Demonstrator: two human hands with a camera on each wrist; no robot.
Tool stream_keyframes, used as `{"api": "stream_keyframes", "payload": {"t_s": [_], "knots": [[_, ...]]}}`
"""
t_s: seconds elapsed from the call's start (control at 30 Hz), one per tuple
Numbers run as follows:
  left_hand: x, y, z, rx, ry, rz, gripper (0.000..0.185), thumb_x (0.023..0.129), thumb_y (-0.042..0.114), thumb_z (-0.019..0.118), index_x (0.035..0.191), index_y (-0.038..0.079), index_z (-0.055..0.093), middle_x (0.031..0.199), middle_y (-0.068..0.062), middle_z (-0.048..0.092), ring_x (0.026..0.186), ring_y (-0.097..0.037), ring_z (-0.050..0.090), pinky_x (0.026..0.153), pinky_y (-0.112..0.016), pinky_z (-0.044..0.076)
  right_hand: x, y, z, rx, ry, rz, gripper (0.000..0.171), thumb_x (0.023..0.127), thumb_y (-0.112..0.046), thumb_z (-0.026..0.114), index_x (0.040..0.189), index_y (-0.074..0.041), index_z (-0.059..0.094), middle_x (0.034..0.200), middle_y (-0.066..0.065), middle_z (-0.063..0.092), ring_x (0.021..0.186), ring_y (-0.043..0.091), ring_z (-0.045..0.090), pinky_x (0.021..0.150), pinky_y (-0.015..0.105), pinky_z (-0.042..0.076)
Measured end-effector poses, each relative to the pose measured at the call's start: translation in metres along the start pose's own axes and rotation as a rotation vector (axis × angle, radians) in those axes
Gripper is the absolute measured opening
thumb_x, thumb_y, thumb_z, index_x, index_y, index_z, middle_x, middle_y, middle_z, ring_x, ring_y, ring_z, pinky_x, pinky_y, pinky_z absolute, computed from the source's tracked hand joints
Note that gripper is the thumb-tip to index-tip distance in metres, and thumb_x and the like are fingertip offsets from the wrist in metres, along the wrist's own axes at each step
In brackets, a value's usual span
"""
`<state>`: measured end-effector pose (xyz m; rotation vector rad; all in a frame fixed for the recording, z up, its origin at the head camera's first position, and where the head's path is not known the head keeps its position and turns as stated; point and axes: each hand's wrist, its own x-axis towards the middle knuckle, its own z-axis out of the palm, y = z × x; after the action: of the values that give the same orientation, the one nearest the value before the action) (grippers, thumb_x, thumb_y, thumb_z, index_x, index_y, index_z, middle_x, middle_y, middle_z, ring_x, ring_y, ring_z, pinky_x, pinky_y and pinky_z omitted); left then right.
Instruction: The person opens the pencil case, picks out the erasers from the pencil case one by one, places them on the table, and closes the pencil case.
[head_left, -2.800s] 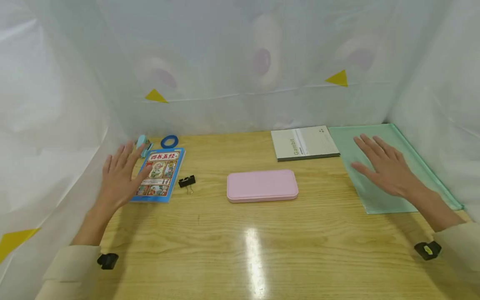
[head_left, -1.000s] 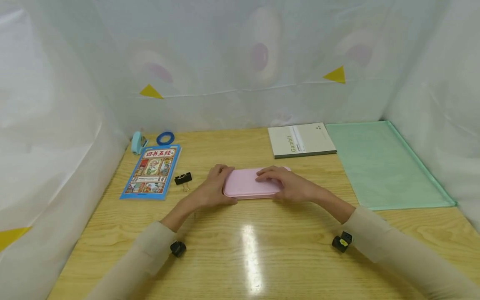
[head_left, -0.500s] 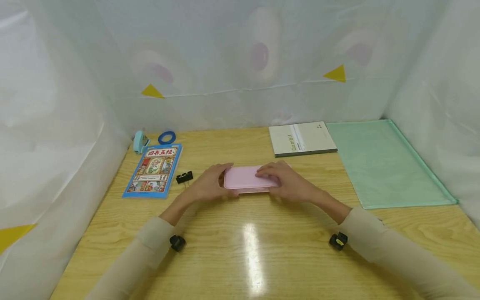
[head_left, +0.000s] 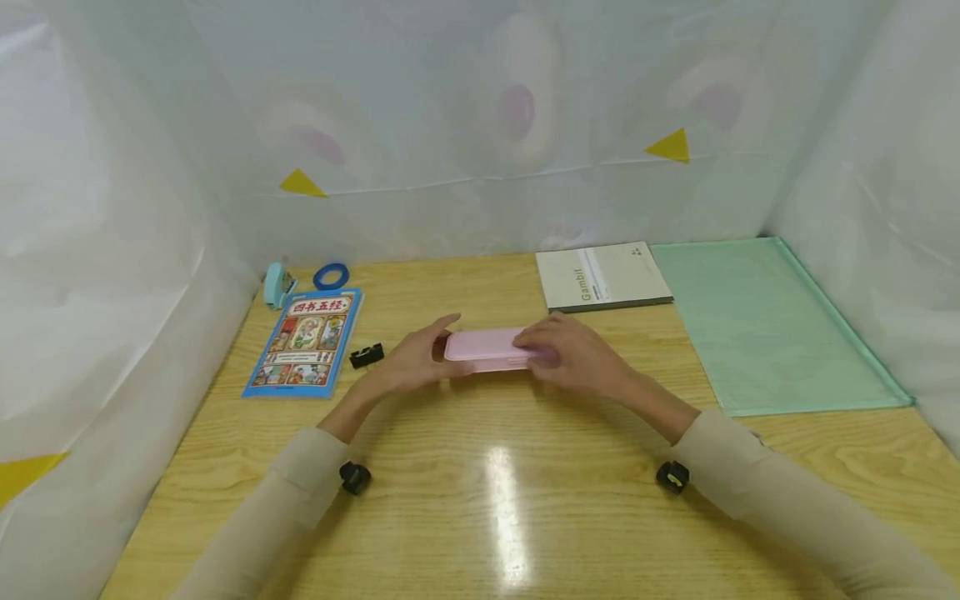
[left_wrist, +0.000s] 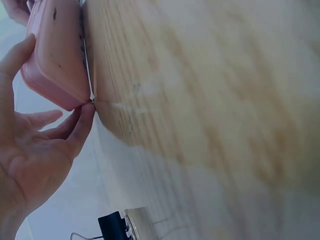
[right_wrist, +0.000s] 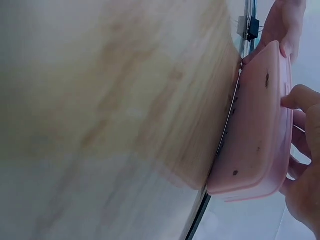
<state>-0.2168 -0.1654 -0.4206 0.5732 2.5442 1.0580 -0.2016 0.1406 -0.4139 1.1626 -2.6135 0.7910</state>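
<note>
A pink pencil case [head_left: 483, 343] is held between both hands at the middle of the wooden table. It is tilted, near side raised, its marked underside showing in the right wrist view while its far edge looks close to the tabletop. My left hand [head_left: 412, 360] grips the left end, thumb on the near side and fingertips at the lower corner in the left wrist view. My right hand [head_left: 581, 360] holds the right end, thumb on the near side and fingers over the top. The right hand hides that end in the head view.
Left lie a blue-edged book [head_left: 303, 343], a black binder clip [head_left: 367, 357], a blue tape ring [head_left: 331, 277] and a light-blue stapler-like object [head_left: 276, 286]. Back right are a Gambit notebook [head_left: 603, 277] and a green translucent folder [head_left: 780, 329]. White sheeting [head_left: 450, 217] encloses the table.
Both hands came in from the sides over the book and folder and took hold of the pencil case. Its near side has since tilted up, and it has shifted slightly away.
</note>
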Motion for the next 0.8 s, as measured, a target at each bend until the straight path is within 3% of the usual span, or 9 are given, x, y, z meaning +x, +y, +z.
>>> {"api": "stream_keyframes", "payload": {"t_s": [0.2,0.43,0.8], "knots": [[0.002,-0.001,-0.004,-0.007,-0.014,-0.003,0.099,0.093,0.061,0.07,0.167,0.019,0.021,0.146,-0.013,0.056,0.13,-0.028,0.058,0.11,-0.051,0.044,0.004,-0.001,-0.003,-0.101,0.048,-0.084,0.029,0.088,-0.013,0.078,0.116,-0.006,0.078,0.113,0.009,0.076,0.103,0.028,0.068,0.091,0.045,0.055],[0.002,-0.001,-0.008,-0.01,-0.028,-0.022,0.097,0.093,0.062,0.069,0.167,0.02,0.023,0.146,-0.013,0.055,0.131,-0.028,0.057,0.111,-0.051,0.044,0.007,0.004,0.0,-0.281,0.14,-0.335,0.031,0.084,-0.01,0.08,0.114,-0.001,0.075,0.1,0.01,0.078,0.091,0.027,0.072,0.08,0.041,0.059],[0.003,-0.001,-0.007,-0.083,-0.045,-0.025,0.086,0.098,0.05,0.07,0.16,0.002,0.035,0.15,-0.016,0.052,0.132,-0.028,0.055,0.11,-0.047,0.045,0.011,0.01,0.002,-0.394,0.199,-0.485,0.034,0.076,-0.005,0.08,0.11,0.001,0.075,0.096,0.009,0.078,0.079,0.021,0.067,0.071,0.032,0.058]]}}
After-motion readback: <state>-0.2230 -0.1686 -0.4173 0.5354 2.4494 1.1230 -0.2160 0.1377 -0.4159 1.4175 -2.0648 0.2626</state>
